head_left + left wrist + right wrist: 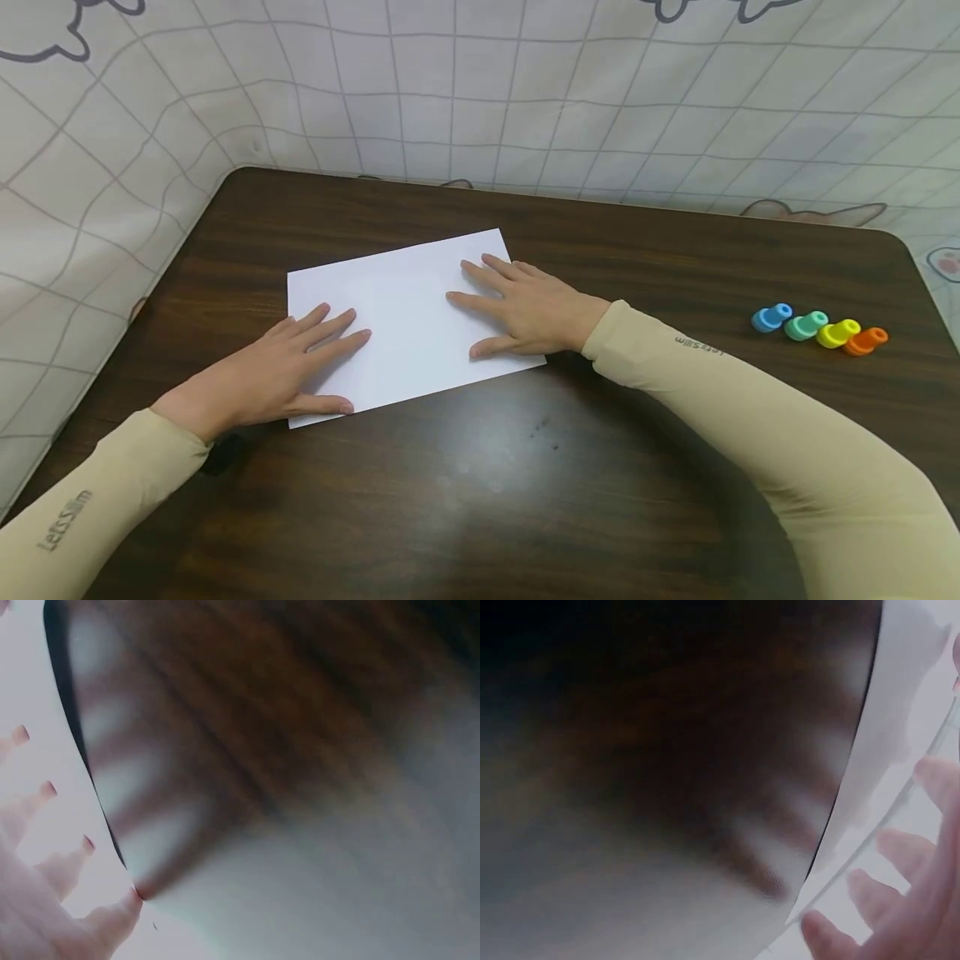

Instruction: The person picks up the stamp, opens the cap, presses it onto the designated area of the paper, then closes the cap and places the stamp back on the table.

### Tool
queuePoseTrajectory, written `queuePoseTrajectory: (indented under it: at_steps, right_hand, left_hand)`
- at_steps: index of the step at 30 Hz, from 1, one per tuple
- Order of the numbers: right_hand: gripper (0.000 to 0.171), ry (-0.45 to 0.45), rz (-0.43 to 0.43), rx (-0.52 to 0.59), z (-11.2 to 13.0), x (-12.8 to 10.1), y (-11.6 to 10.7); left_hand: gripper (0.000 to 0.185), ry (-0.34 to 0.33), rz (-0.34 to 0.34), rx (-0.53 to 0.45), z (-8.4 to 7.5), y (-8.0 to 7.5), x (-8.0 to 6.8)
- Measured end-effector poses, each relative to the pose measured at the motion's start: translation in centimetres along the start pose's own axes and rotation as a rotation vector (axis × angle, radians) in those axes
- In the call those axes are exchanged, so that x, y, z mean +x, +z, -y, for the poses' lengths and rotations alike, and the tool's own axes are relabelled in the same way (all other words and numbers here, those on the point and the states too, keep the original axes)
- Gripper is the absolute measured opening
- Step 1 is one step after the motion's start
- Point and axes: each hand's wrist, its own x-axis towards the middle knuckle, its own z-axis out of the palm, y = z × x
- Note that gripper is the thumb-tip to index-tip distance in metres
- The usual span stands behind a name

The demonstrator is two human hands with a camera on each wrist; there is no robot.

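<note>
A white sheet of paper lies flat on the dark wooden table. My left hand rests flat on the sheet's near left part, fingers straight and spread. My right hand lies flat on its right part, fingers spread too. In the left wrist view, blurred fingertips sit on the paper beside its edge. The right wrist view shows fingertips on the paper, also blurred.
Four small plastic pieces lie in a row at the table's right: blue, green, yellow, orange. A checked white cloth hangs behind and to the left of the table.
</note>
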Motion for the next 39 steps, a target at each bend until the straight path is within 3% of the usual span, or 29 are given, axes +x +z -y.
queuePoseTrajectory:
  at_steps: [5, 9, 17, 25, 33, 39]
  right_hand:
    - [0.084, 0.032, 0.076, 0.025, 0.2, -1.0, 0.2]
    - [0.085, 0.063, 0.086, 0.008, 0.5, -2.3, 0.5]
    - [0.084, 0.085, 0.03, -0.046, 1.8, -5.9, 2.3]
    - [0.083, 0.129, -0.014, -0.035, 2.6, -8.5, 3.6]
    - [0.084, 0.173, -0.026, -0.054, 3.7, -10.1, 4.6]
    - [0.082, 0.18, -0.081, -0.067, 4.4, -12.2, 5.3]
  left_hand:
    - [0.088, 0.033, 0.007, -0.01, -0.2, 0.1, 0.6]
    - [0.087, 0.064, 0.02, -0.016, -0.5, 0.0, 1.2]
    - [0.083, 0.151, 0.058, 0.065, -1.9, 0.7, 2.4]
    - [0.084, 0.234, 0.021, 0.153, -3.1, 1.3, 3.1]
    - [0.083, 0.295, 0.011, 0.172, -3.8, 1.3, 3.8]
    - [0.084, 0.321, 0.02, 0.159, -5.3, 1.4, 3.9]
